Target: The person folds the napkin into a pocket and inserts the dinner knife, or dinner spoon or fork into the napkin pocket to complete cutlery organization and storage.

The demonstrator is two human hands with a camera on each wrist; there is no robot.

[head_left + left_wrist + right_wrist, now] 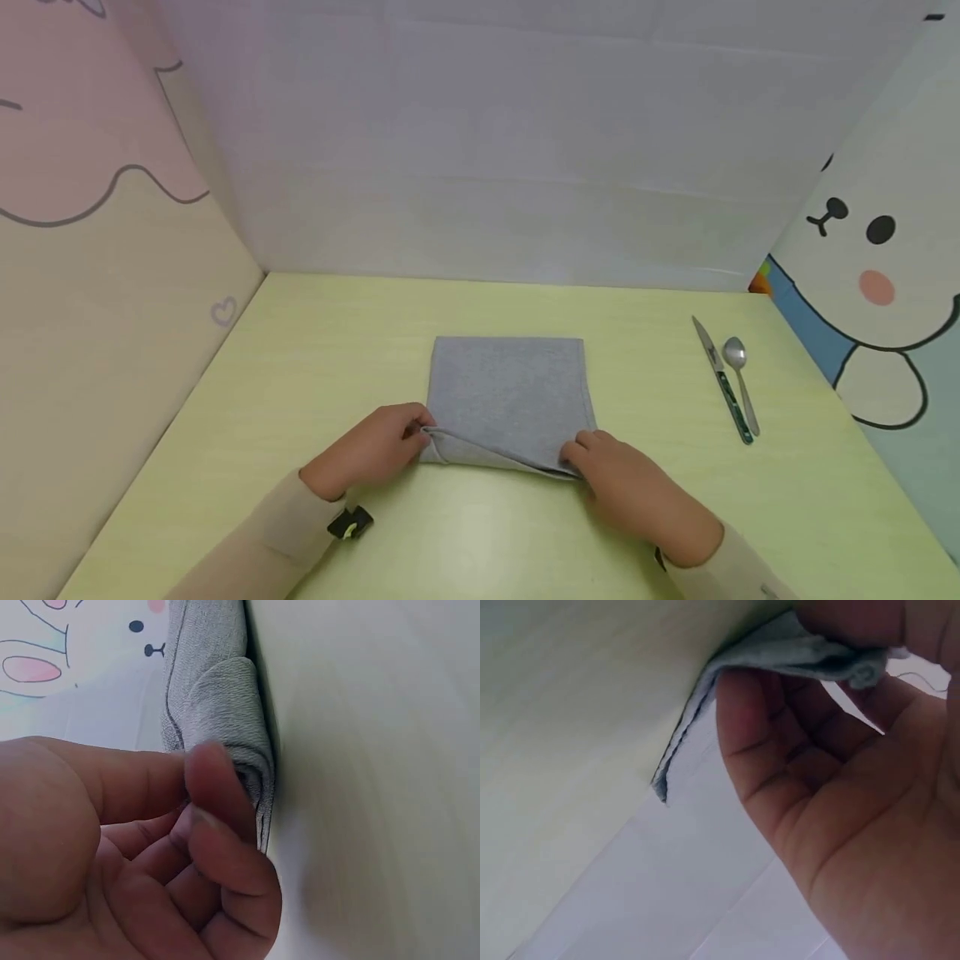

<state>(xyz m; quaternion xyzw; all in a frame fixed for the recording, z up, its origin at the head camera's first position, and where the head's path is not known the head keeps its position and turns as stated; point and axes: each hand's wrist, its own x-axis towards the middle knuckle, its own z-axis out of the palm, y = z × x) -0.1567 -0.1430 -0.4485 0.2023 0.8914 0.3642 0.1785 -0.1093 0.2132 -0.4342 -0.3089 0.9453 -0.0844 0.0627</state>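
A grey cloth [510, 383] lies on the table, its near edge turned up into a fold that stands higher on the left. My left hand [386, 442] pinches the left end of that fold between thumb and fingers. In the left wrist view the cloth [225, 697] shows as a rounded roll of layers. At the near right corner my right hand [622, 483] grips the cloth. The right wrist view has the layered cloth edge [780, 656] between its thumb and curled fingers, with a loose corner hanging beyond them.
Right of the cloth lie a knife [723, 383] with a dark green patterned handle and a metal spoon [737, 354], side by side. The pale yellow-green table [315, 333] meets a plain back wall [487, 150]. Side walls with cartoon drawings [877, 250] stand left and right.
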